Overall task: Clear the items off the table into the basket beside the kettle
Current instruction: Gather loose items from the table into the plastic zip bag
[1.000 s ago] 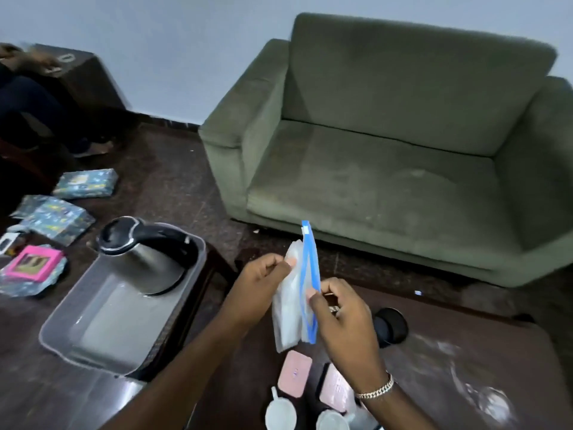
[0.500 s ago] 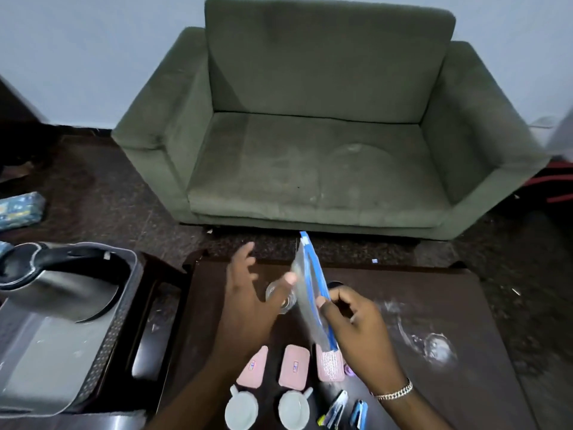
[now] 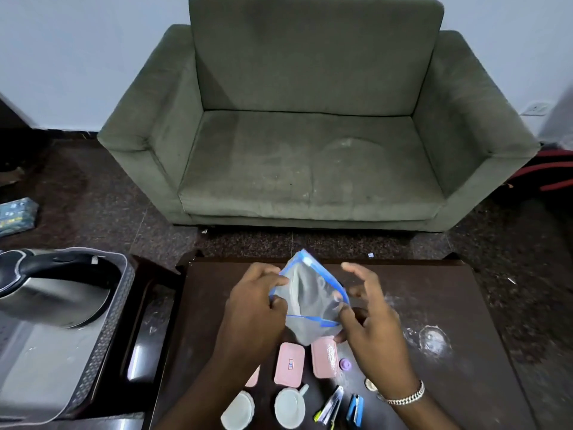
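Observation:
Over the dark table I hold a clear zip bag with a blue rim, its mouth pulled apart. My left hand pinches the left rim and my right hand pinches the right rim. Below the bag lie pink lids, two white round cups, a small purple cap, a pen bundle and a blue clip. The grey basket stands to the left with the steel kettle resting in it.
A green sofa stands just past the table's far edge. A dark side table carries the basket. A patterned package lies on the floor at left. White smears mark the right part of the table.
The view tilted down. My left hand, open half a second ago, now grips the bag's rim, and both hands have spread the bag's mouth apart.

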### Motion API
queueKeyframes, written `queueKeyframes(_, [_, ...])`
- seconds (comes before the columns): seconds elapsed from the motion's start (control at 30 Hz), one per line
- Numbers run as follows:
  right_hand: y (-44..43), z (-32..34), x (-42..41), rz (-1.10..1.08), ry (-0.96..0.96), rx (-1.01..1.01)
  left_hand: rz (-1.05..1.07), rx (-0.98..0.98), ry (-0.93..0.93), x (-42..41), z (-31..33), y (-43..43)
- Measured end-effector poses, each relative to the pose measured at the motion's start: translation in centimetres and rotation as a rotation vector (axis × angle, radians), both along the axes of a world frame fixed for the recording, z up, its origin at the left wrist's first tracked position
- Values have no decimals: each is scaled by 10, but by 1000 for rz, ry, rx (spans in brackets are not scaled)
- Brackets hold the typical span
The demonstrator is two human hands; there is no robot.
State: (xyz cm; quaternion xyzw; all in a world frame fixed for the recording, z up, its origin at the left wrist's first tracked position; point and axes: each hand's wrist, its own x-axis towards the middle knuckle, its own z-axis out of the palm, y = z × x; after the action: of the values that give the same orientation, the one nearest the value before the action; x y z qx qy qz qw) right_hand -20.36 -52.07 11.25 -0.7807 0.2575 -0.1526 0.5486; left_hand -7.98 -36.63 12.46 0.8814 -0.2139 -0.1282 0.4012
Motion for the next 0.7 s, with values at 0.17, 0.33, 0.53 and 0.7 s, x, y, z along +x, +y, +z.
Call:
queueKeyframes(0.17, [3,10,2,92,141,-420,-63,59,-62,-7,7,3])
queueKeyframes(0.33, [28,44,9,37,38,-658,-134,66,-48,-16,18,-5])
queueKeyframes(0.53, [53,52,28,139,399,-242,-225,121,28,-32,28,-9])
queueKeyframes(0.7, [34,30,49,174,559,-284,-360,196,69,-49,31,-9])
